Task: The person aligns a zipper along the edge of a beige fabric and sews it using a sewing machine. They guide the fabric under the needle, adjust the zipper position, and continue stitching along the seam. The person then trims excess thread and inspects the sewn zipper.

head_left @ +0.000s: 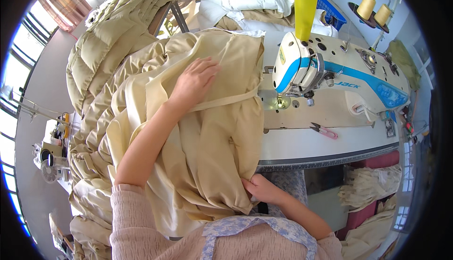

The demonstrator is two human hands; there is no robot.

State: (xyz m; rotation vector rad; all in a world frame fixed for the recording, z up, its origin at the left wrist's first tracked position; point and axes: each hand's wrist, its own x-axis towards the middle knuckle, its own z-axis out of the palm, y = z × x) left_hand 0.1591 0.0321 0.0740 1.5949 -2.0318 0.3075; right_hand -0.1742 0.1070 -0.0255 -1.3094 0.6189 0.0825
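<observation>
A large beige garment piece (212, 132) of smooth fabric spreads over the left part of the sewing table and hangs down toward my lap. My left hand (196, 78) lies on its upper part with the fingers stretched out. A narrow fabric strip (229, 101) runs across the piece, just below that hand. At the table's front edge, my right hand (262, 188) pinches the garment's lower right edge; some of its fingertips are hidden by the cloth. The garment's right edge lies beside the needle area of a white and blue sewing machine (339, 71).
Pink-handled thread snips (324, 131) rest on the white table (292, 149). Puffy quilted garments (111, 38) are heaped at the left. A yellow holder (306, 7) stands by the machine head, with thread cones (366, 7) at the far right. Pale cloth bundles (373, 187) lie at the lower right.
</observation>
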